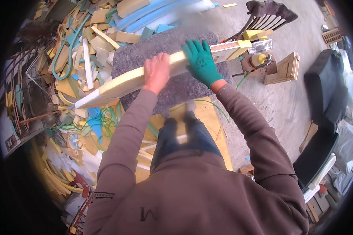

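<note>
Both brown-sleeved arms stretch forward. The bare left hand grips a curved foam-edged panel; the green-gloved right hand lies on it, fingers spread. The panel spans a grey-covered worktop; beyond, foam offcuts heap up.

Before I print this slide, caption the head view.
Bare left hand and green-gloved right hand on a long, foam-edged panel above a grey surface, foam scraps heaped at left.

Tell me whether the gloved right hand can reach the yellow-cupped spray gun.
Probably yes: once the gloved right hand lifts off the foam-edged panel, nothing seems to stand between it and the spray gun, though a lean may be needed.
</note>
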The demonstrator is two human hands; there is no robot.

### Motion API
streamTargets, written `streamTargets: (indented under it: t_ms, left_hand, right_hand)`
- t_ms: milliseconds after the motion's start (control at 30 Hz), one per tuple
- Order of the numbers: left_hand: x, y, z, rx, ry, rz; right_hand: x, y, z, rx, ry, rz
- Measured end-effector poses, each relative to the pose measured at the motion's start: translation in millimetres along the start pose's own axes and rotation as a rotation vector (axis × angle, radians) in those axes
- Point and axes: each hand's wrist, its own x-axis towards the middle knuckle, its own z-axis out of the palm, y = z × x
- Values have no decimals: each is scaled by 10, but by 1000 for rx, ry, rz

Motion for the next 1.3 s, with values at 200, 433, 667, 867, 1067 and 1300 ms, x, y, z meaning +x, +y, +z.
streamTargets:
  t_ms: [200,433,667,867,1067,1300]
  left_hand:
    - [-44,45,-219,-80,-117,-56]
    - [-655,-605,-556,-42,-164,-162]
    - [-757,-739,-484,-80,-133,-164]
    - [-613,-909,-1180,-115,-389,-134]
    - [-218,-1106,-1448,-298,-846,-159]
    - [199,-1345,-926,-125,-1011,-147]
  right_hand:
    - [-25,34,-40,0,15,-34]
    - [-20,151,-143,-9,-139,-116]
    - [270,325,30,-39,-316,-289]
    - [366,338,-369,80,-336,-369]
    - [616,138,-247,531,-945,-172]
    - [403,390,765,845,-1111,28]
